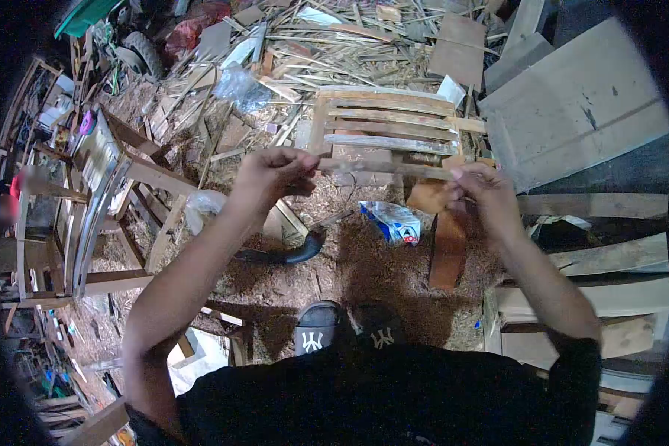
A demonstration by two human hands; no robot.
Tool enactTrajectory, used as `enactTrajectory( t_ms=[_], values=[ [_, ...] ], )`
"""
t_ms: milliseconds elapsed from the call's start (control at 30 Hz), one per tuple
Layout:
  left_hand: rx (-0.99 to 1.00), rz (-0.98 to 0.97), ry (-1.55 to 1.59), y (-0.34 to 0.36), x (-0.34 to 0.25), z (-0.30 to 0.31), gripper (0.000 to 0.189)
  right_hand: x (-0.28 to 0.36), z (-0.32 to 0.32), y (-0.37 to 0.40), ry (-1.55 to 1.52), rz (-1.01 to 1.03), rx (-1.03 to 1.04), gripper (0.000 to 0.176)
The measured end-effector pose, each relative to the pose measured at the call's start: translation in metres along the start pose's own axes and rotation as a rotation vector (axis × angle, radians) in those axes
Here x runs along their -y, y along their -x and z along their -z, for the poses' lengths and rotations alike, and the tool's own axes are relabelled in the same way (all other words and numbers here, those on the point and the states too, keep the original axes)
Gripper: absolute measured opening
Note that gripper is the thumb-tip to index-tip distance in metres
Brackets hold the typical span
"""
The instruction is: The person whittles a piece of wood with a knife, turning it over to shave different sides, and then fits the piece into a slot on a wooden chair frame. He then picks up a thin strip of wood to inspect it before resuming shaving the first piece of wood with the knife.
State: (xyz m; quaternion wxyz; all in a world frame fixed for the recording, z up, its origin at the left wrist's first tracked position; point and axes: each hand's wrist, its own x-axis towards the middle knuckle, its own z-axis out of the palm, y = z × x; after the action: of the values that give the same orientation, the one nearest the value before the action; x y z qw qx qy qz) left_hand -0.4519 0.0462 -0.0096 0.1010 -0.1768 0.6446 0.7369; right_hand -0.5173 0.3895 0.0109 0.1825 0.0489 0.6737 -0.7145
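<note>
A thin, pale strip (383, 168), slightly blurred, stretches level between my two hands. Its left end is pinched in the fingers of my left hand (275, 175), and its right end is between the thumb and fingers of my right hand (485, 195). Just beyond the strip lies a slatted wooden frame (394, 119) with curved slats. Below the strip, on the sawdust-covered floor, are a blue and white packet (392, 223) and a reddish-brown board (447, 253).
A wooden chair frame (137, 175) stands at the left, near a dark curved pipe (297, 251). Wood scraps (334, 52) pile up at the back. A large panel (580, 104) leans at the right above curved wooden pieces (595, 297). Sandals (320, 327) show below.
</note>
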Motion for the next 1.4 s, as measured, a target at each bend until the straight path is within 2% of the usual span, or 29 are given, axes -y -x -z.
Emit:
enactTrajectory(
  t_ms=[67, 133, 200, 267, 400, 467, 633, 833, 1067, 1167, 1200, 1333, 1400],
  values=[
    [-0.023, -0.040, -0.048, -0.005, 0.000, -0.009, 0.025, 0.013, 0.003, -0.002, 0.127, -0.154, -0.094, 0.009],
    [-0.070, -0.088, -0.086, -0.010, 0.001, -0.015, 0.033, 0.008, 0.011, -0.013, 0.111, -0.152, -0.070, 0.011],
    [-0.063, -0.144, -0.130, -0.017, 0.001, -0.012, 0.033, 0.000, 0.015, -0.025, 0.104, -0.156, -0.045, 0.012],
    [-0.065, -0.184, -0.172, -0.017, 0.006, -0.011, 0.033, -0.011, 0.018, -0.032, 0.176, 0.045, 0.018, 0.014],
    [-0.111, -0.254, -0.355, -0.019, 0.006, -0.016, 0.030, -0.008, 0.015, -0.025, 0.297, 0.055, -0.108, 0.017],
    [-0.103, -0.302, -0.392, -0.022, 0.011, -0.015, 0.030, -0.009, 0.016, -0.025, 0.369, 0.139, -0.118, 0.021],
    [-0.084, -0.389, -0.381, -0.026, 0.016, -0.009, 0.026, -0.018, 0.016, -0.030, 0.366, 0.172, -0.149, 0.022],
    [-0.114, -0.450, -0.654, -0.022, 0.009, -0.010, 0.027, -0.025, 0.021, -0.035, 0.409, 0.211, -0.155, 0.021],
    [-0.089, -0.388, -0.570, -0.035, 0.010, -0.012, 0.025, -0.036, 0.023, -0.039, 0.377, 0.304, -0.182, 0.019],
    [-0.111, -0.342, -0.687, -0.033, -0.003, -0.018, 0.027, -0.036, 0.023, -0.040, 0.414, 0.285, -0.213, 0.020],
    [-0.127, -0.400, -0.727, -0.034, -0.002, -0.018, 0.027, -0.035, 0.023, -0.039, 0.415, 0.284, -0.215, 0.020],
    [-0.141, -0.383, -0.892, -0.034, 0.000, -0.018, 0.025, -0.042, 0.026, -0.041, 0.505, 0.304, -0.280, 0.021],
    [-0.154, -0.556, -0.921, -0.038, 0.009, -0.015, 0.021, -0.047, 0.032, -0.043, 0.501, 0.349, -0.295, 0.021]
  ],
)
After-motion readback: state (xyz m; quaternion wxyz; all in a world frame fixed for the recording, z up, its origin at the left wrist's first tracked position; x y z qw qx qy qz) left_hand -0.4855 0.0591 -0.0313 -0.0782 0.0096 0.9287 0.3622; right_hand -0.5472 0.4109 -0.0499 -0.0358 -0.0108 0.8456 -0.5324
